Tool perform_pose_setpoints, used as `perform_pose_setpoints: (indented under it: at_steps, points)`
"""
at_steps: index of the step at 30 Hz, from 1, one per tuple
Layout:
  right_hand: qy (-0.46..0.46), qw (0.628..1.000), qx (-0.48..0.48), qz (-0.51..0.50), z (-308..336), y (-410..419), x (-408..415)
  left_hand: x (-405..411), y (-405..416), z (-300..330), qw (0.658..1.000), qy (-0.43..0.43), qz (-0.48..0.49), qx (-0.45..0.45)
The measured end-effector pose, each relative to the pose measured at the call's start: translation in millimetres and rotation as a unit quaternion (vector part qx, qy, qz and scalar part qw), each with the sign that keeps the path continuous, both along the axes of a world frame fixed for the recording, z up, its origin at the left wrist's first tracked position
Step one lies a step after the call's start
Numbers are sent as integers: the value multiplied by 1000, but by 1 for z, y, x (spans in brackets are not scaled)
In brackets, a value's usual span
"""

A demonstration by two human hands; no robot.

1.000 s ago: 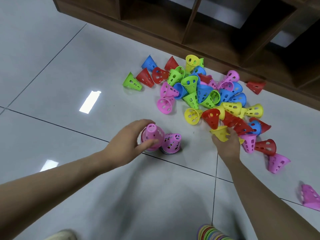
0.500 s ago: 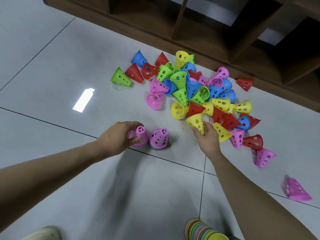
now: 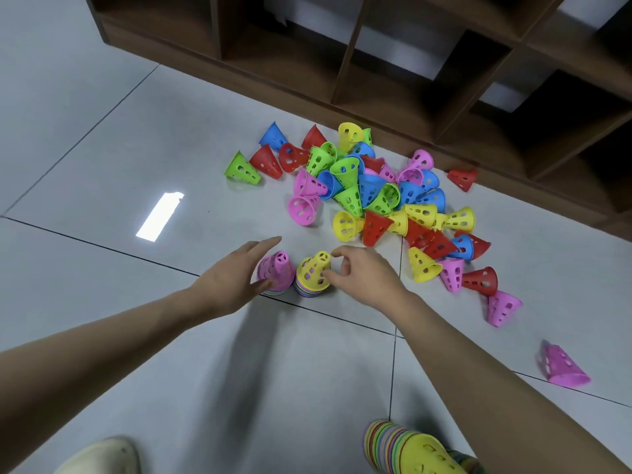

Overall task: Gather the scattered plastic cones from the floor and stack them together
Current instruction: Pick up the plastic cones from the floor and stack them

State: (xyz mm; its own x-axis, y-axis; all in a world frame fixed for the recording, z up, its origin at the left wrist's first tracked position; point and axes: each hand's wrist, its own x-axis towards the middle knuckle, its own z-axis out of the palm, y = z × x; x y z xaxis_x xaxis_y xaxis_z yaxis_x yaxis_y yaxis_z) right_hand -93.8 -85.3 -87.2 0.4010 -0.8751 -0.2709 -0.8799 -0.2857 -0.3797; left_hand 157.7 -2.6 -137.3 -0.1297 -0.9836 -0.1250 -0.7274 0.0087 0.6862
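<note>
Atop stack (image 3: 309, 290): upright yellow cone (image 3: 314, 270)

Grey tiled floor (image 3: 102, 138) w/ dark grout lines. On it: heap of loose cones (image 3: 372, 196), mixed colours; two upright stacks near centre, pink-topped (image 3: 275, 272) & yellow-topped (image 3: 313, 275), just beside each other; stray pink cone (image 3: 561, 366) at right; wooden shelf unit (image 3: 376, 63) along far edge.

Centre frame, a yellow perforated plastic cone (image 3: 313, 270) tops one striped multicoloured stack; a pink perforated plastic cone (image 3: 276, 270) tops its neighbour.
</note>
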Motion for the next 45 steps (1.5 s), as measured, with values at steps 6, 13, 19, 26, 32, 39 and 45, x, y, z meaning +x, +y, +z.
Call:
perform_pose_setpoints:
  at_steps: [6, 13, 19, 26, 32, 39, 45]
  points:
    - [-20, 998, 21, -62, 12, 15, -6, 25, 9, 33, 999, -26, -1, -35]
    - [10, 994, -30, -104, 86, 23, -29, 68, -20, 97, 996, -53, -33, -68]
    - [117, 988, -56, -86, 184, 22, -32, 108, -42, 166, 991, -94, -42, -83]
    - [144, 986, -28, -84, 224, 1, -35, 115, -91, 226, 985, -157, -41, -58]
    - [91, 989, 30, -114, 154, -37, -48, 65, -149, 205, 975, -210, -70, -27]
    - [44, 972, 114, -199, 40, -78, -76, 1, -195, 119, 960, -240, -140, 39]
    - [-99, 941, 125, -298, -28, -100, -72, -28, -215, 48, 958, -227, -159, 74]
